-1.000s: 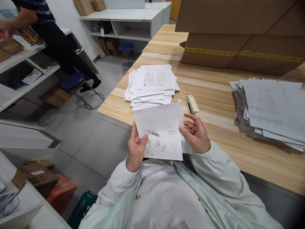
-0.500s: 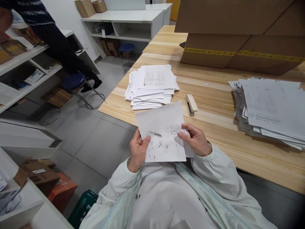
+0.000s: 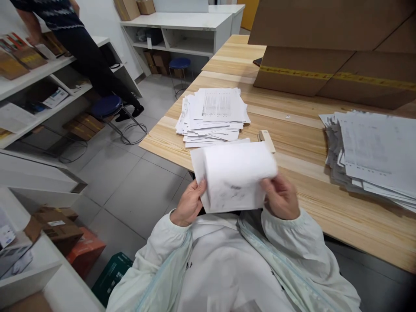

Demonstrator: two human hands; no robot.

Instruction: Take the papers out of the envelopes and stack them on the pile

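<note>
White paper, a few loose sheets by the look of it, sits between both hands just above the wooden table's near edge. The left hand has its thumb on top of the left edge, fingers tucked behind, so it's a narrow pinch. The right hand grips the right side, thumb towards the middle – it's blurry, so I can't tell exactly how its fingers sit. The top sheet bows into a soft, smooth curl with smudgy dark drawing on its near part, and a flatter sheet pokes out on the left.

Just beyond lies a messy pile of printed pages, with a cream, blocky stapler to its right. Another thick stack with ragged edges is farther right. Behind – big matte brown cardboard with yellow tape, on pale, streaky wood grain.
</note>
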